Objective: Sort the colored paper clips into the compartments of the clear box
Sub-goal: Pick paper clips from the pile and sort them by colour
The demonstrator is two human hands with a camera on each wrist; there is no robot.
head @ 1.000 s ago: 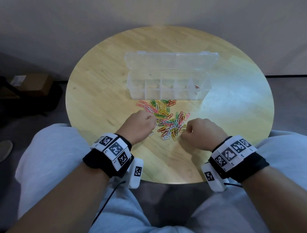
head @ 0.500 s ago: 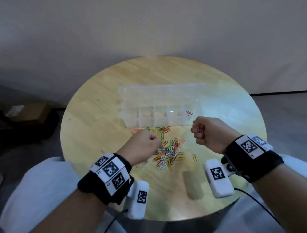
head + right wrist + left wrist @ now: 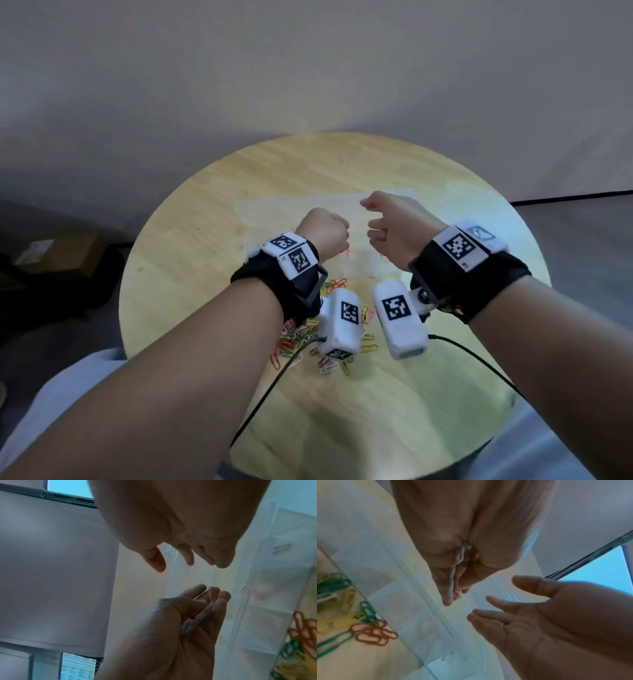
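Observation:
The clear box (image 3: 270, 214) lies open on the round wooden table (image 3: 191, 246), blurred and partly behind my hands. My left hand (image 3: 342, 240) hovers over it as a fist, and a pink clip (image 3: 349, 254) dangles from it. In the left wrist view its fingers (image 3: 448, 588) pinch a white clip (image 3: 453, 574) together with the pink clip (image 3: 457, 595). My right hand (image 3: 371, 219) hangs beside it over the box with loosely spread fingers (image 3: 188, 558) holding nothing. The pile of colored clips (image 3: 296, 339) lies on the near side of the box, under my wrists.
Orange clips (image 3: 373, 634) and green clips (image 3: 367, 609) lie against the box's front wall (image 3: 412, 601). A brown cardboard box (image 3: 58, 253) sits on the floor at the left. A black cable (image 3: 274, 383) trails across the near table. A grey wall stands behind.
Both hands have lifted from the clip pile and moved forward over the box. My right hand, curled before, now has its fingers spread. The head view has tilted upward.

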